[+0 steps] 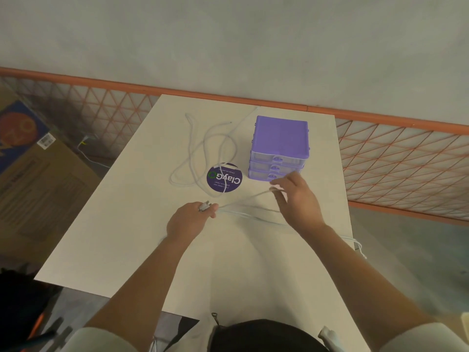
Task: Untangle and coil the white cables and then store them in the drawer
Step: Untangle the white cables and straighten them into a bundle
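Near the purple drawer unit (279,146), both hands stretch a white cable (243,201): left hand (190,219) fingers grip its plug end, right hand (297,199) fingers pinch a loop. Remaining cables (203,148) lie tangled on the bench (127,237), left of the unit.

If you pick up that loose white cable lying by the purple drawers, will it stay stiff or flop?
Probably flop: the loose white cable lies in soft loops. It looks thin, so likely light. It may snag where its loops cross.

White cables (203,148) sprawled loose beside shut purple drawer unit (279,146).
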A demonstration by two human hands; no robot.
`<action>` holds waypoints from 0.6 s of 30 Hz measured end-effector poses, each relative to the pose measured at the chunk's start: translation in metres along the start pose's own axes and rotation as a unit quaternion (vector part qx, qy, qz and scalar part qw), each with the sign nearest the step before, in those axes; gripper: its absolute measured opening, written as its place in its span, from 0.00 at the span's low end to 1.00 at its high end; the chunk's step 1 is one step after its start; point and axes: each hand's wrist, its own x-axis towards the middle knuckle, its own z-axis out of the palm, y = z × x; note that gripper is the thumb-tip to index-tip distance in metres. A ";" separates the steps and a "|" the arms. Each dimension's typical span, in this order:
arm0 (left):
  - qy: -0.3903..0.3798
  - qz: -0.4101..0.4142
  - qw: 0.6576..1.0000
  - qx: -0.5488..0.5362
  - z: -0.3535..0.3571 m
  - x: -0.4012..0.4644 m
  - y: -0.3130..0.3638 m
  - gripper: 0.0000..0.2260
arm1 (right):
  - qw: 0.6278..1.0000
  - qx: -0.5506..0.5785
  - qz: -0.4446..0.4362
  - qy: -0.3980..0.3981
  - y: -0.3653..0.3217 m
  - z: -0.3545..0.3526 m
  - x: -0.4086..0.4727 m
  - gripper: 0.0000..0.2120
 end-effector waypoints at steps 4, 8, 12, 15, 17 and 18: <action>-0.005 -0.005 1.000 -0.019 -0.001 0.006 -0.002 0.17 | 0.955 0.164 0.235 -0.068 -0.006 -0.020 0.008 0.18; -0.006 -0.012 1.000 -0.022 0.000 0.010 -0.004 0.17 | 0.966 0.138 0.210 -0.064 -0.003 -0.025 0.007 0.11; -0.002 -0.015 1.000 -0.018 0.001 0.014 -0.006 0.17 | 0.996 -0.009 0.091 -0.015 0.011 -0.032 0.012 0.05; 0.001 -0.021 1.000 -0.018 0.001 0.018 -0.004 0.17 | 0.990 -0.139 0.026 0.015 0.020 -0.045 0.015 0.07; -0.001 -0.024 1.000 -0.019 0.002 0.019 -0.004 0.17 | 0.981 -0.189 0.004 0.043 0.023 -0.052 0.014 0.08; -0.002 -0.023 1.000 -0.018 0.003 0.020 -0.004 0.17 | 0.977 -0.208 -0.006 0.050 0.024 -0.053 0.013 0.07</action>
